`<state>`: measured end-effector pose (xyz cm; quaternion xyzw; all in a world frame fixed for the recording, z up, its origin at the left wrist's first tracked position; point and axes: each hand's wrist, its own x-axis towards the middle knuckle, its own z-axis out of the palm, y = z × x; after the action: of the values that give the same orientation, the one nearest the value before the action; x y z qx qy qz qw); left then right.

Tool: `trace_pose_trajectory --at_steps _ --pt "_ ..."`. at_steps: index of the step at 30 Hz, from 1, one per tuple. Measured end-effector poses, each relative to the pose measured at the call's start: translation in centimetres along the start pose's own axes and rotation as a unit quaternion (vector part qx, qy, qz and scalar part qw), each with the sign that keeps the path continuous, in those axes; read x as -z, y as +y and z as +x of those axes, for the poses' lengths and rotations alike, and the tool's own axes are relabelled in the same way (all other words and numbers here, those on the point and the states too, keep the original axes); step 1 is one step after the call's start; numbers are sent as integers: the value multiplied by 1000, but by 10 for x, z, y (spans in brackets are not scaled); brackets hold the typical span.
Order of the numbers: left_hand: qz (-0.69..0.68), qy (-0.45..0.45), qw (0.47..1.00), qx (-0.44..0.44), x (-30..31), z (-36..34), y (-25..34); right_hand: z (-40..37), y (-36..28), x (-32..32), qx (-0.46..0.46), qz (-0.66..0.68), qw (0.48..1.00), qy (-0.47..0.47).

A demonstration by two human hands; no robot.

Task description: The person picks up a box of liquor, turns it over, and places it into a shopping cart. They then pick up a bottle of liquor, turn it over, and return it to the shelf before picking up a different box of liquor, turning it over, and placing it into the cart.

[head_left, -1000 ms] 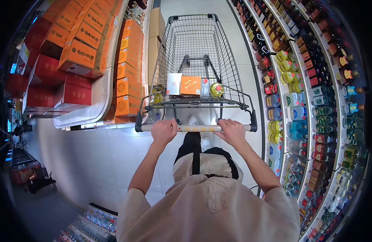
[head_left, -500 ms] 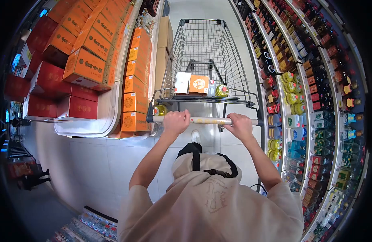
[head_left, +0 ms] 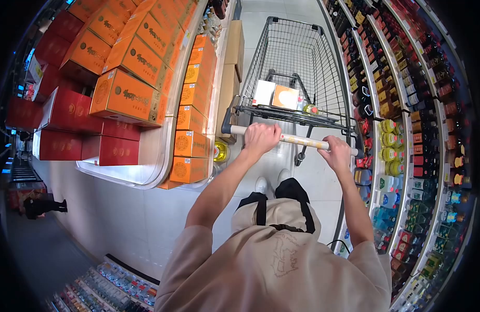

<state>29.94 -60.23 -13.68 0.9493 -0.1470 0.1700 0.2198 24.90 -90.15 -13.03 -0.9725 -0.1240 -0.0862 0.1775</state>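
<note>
Your left hand (head_left: 263, 139) is closed around the pale, round handlebar (head_left: 304, 141) near its left end, fingers wrapped over the top. Your right hand (head_left: 337, 151) grips the same bar near its right end; the two hands are apart, with a printed stretch of bar showing between them. The bar slants, its left end higher in the view than its right.

The bar belongs to the dark grey wire shopping cart (head_left: 302, 49), which stands ahead of you. In the cart's near end, a plain white box (head_left: 264, 93) sits on the left, beside an orange box with a pale round emblem (head_left: 285, 98). Right of these are a small clear bottle with a reddish cap (head_left: 301, 103) and a yellow-green bottle with a red cap (head_left: 311, 109), both partly hidden by the cart's wires.

Below the bar you see your white shoes (head_left: 261, 184) on the pale tiled floor (head_left: 323, 179). To your left, stacked orange cartons (head_left: 191, 144) stand beside a white, round-cornered display shelf (head_left: 146, 178) bearing red boxes (head_left: 71, 109). Shelves of bottles line your right, yellow ones (head_left: 389, 140) among them. At the far left is a person in dark clothing (head_left: 42, 206).
</note>
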Motion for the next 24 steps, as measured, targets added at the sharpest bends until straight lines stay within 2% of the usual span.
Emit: trace_pose_trajectory --at_steps 10,17,24 --pt "10 -24 1000 9 -50 108 -7 96 69 -11 38 -35 996 76" --pt "20 -24 999 9 -88 179 -5 162 127 -10 49 -24 996 75" --pt "4 12 1000 4 -129 248 3 225 184 -7 65 -7 995 74"
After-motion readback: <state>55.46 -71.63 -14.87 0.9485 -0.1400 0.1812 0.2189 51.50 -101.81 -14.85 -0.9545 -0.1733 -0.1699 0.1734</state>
